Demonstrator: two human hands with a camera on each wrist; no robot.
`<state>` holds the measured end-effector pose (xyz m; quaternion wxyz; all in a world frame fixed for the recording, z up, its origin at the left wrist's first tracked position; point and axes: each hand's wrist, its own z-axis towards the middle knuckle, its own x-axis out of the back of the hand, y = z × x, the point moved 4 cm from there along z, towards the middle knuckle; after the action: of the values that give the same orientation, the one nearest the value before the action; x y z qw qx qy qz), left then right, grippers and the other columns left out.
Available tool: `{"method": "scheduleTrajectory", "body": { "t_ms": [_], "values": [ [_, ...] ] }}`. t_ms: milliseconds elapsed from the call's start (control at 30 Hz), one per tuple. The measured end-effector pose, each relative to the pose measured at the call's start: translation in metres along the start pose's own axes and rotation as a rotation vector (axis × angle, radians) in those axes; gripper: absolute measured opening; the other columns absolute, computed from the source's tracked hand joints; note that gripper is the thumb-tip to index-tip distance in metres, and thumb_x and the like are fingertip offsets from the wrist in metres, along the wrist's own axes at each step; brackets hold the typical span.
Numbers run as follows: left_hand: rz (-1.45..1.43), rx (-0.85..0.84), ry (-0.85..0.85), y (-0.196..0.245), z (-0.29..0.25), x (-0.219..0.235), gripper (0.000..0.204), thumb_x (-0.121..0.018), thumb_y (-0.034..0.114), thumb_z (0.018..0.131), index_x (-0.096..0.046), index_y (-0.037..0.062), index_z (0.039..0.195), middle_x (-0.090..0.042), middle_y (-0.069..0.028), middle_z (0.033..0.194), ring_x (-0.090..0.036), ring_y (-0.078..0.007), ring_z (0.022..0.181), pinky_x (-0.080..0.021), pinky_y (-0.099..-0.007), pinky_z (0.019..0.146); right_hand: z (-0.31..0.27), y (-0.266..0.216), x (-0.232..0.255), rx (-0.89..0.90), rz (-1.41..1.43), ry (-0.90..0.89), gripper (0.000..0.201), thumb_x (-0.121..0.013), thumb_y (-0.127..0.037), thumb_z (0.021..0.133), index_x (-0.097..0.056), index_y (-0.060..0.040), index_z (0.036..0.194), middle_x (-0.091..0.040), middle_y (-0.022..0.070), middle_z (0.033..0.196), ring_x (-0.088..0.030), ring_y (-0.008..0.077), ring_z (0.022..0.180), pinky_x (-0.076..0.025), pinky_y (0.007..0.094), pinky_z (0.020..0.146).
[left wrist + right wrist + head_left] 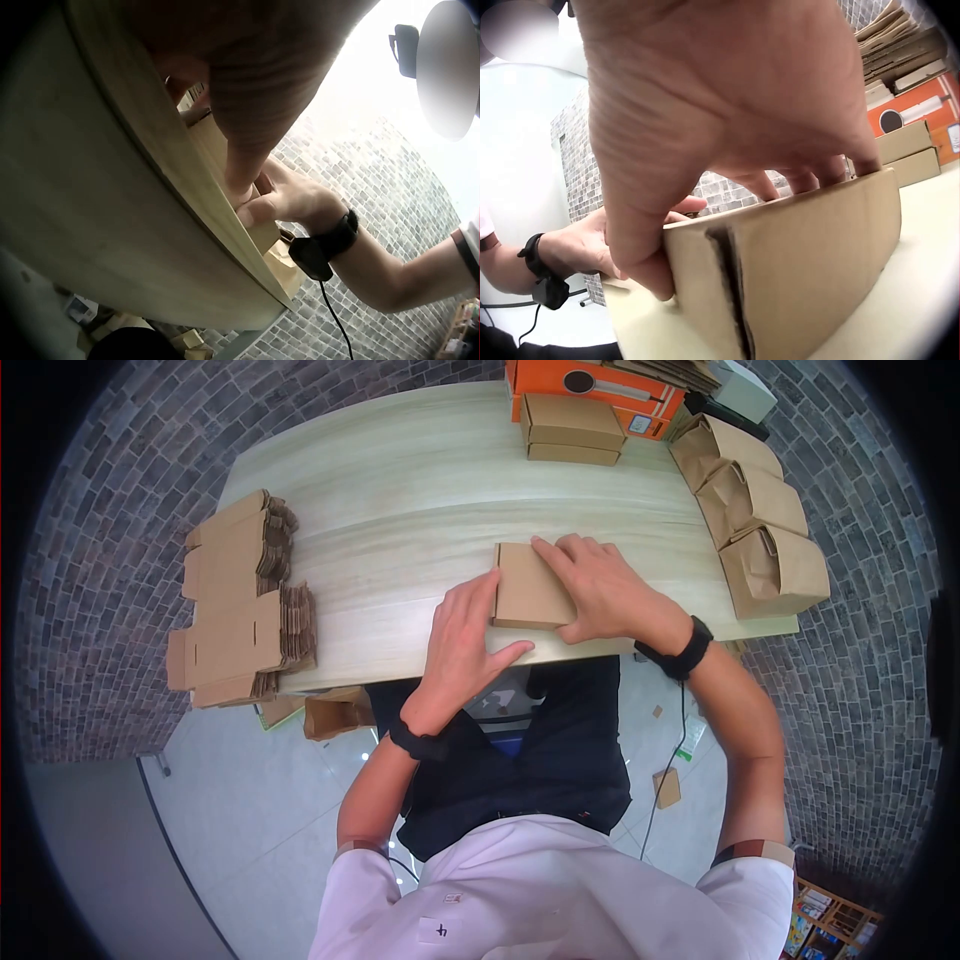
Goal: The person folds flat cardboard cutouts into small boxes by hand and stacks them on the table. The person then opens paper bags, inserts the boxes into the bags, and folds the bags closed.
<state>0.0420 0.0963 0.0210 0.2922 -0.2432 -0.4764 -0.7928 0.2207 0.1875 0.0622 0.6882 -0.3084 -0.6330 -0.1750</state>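
Note:
A small closed cardboard box [525,590] lies flat near the table's front edge in the head view. My right hand [612,592] spans its right part, fingertips at the far edge and thumb at the near corner. In the right wrist view that thumb presses the box's side, beside a dark slit where panels of the box [817,262] meet. My left hand [462,630] rests along the left side with fairly straight fingers, its thumb spread away toward the front edge. Seen from the left wrist, the left hand [262,82] hides most of the box.
Flattened cardboard blanks [235,600] are stacked at the table's left. Two closed boxes [572,428] sit at the back before an orange carton [600,390]. Several brown paper bags [775,570] line the right edge. A cable [665,770] hangs from the right wrist.

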Motion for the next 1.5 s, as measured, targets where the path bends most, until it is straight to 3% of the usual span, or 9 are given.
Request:
{"method": "scheduleTrajectory", "body": {
  "t_ms": [167,267,333,367,433,633,767,1033,1500],
  "values": [
    [0.077,-0.057,0.059,-0.004,-0.009,-0.001,0.075,-0.088,0.02,0.071,-0.056,0.0005,0.136,-0.06,-0.0184,0.133,-0.053,-0.0392,0.128,-0.045,-0.0472,0.105,0.033,0.066,0.053,0.065,-0.062,0.222,0.105,-0.083,-0.032,0.059,-0.039,-0.0044,0.15,-0.056,0.0224,0.118,-0.058,0.041,0.108,-0.048,0.0498,0.093],
    [0.109,-0.092,0.03,0.001,-0.008,-0.002,0.062,-0.086,0.02,0.073,-0.062,0.0012,0.127,-0.062,-0.0149,0.129,-0.054,-0.0378,0.128,-0.046,-0.0464,0.104,0.069,0.11,0.094,-0.003,-0.189,0.237,0.105,-0.083,-0.033,0.06,-0.037,-0.0072,0.151,-0.056,0.0223,0.124,-0.057,0.0412,0.115,-0.048,0.05,0.096],
    [0.123,-0.104,0.035,0.002,-0.008,-0.003,0.055,-0.085,0.02,0.074,-0.064,0.0019,0.122,-0.063,-0.0133,0.127,-0.055,-0.0368,0.127,-0.046,-0.046,0.103,0.093,0.135,0.112,0.02,-0.213,0.329,0.103,-0.078,-0.025,0.062,-0.034,-0.0071,0.153,-0.053,0.0255,0.132,-0.055,0.0435,0.121,-0.048,0.0471,0.102],
    [0.135,-0.112,0.033,0.002,-0.008,-0.003,0.048,-0.085,0.02,0.075,-0.067,0.0026,0.117,-0.064,-0.0118,0.125,-0.056,-0.0358,0.126,-0.047,-0.0456,0.102,0.105,0.143,0.117,0.025,-0.213,0.332,0.103,-0.078,-0.025,0.062,-0.034,-0.0071,0.153,-0.053,0.0255,0.132,-0.055,0.0435,0.121,-0.048,0.0471,0.102],
    [0.136,-0.12,0.035,0.001,-0.009,-0.002,0.044,-0.084,0.019,0.076,-0.068,0.003,0.113,-0.065,-0.0114,0.124,-0.057,-0.0353,0.125,-0.048,-0.0456,0.101,0.125,0.161,0.117,-0.153,-0.304,0.176,0.1,-0.074,-0.021,0.064,-0.033,-0.0075,0.154,-0.05,0.0257,0.139,-0.052,0.0419,0.129,-0.046,0.0458,0.108],
    [0.119,-0.101,0.048,0.001,-0.01,-0.002,0.037,-0.085,0.018,0.075,-0.07,0.0032,0.106,-0.067,-0.0101,0.121,-0.06,-0.0333,0.121,-0.049,-0.0446,0.097,0.157,0.175,0.116,-0.201,-0.151,0.02,0.099,-0.072,-0.02,0.065,-0.031,-0.0082,0.155,-0.046,0.0251,0.146,-0.048,0.0394,0.135,-0.046,0.0428,0.113],
    [0.113,-0.098,0.044,0.0,-0.01,-0.003,0.036,-0.084,0.018,0.076,-0.07,0.0028,0.105,-0.067,-0.0103,0.121,-0.061,-0.0329,0.12,-0.049,-0.0441,0.096,0.17,0.184,0.11,-0.128,-0.236,0.063,0.098,-0.072,-0.019,0.065,-0.032,-0.0079,0.154,-0.05,0.0252,0.142,-0.049,0.0385,0.135,-0.047,0.0422,0.112],
    [0.12,-0.094,0.028,0.001,-0.009,-0.004,0.034,-0.084,0.018,0.076,-0.07,0.0024,0.104,-0.067,-0.0104,0.121,-0.061,-0.032,0.118,-0.05,-0.0427,0.094,0.169,0.186,0.105,-0.234,-0.146,-0.023,0.101,-0.071,-0.017,0.066,-0.029,-0.0104,0.158,-0.056,0.0248,0.137,-0.058,0.0384,0.125,-0.049,0.0414,0.109],
    [0.109,-0.099,0.045,0.002,-0.01,-0.004,0.033,-0.084,0.017,0.076,-0.071,0.0018,0.102,-0.068,-0.0105,0.119,-0.062,-0.032,0.117,-0.05,-0.0423,0.093,0.162,0.182,0.104,-0.095,-0.232,0.09,0.084,-0.071,-0.002,0.071,-0.043,-0.0047,0.15,-0.048,0.0172,0.149,-0.054,0.0357,0.131,-0.048,0.0398,0.112]
  ]
}}
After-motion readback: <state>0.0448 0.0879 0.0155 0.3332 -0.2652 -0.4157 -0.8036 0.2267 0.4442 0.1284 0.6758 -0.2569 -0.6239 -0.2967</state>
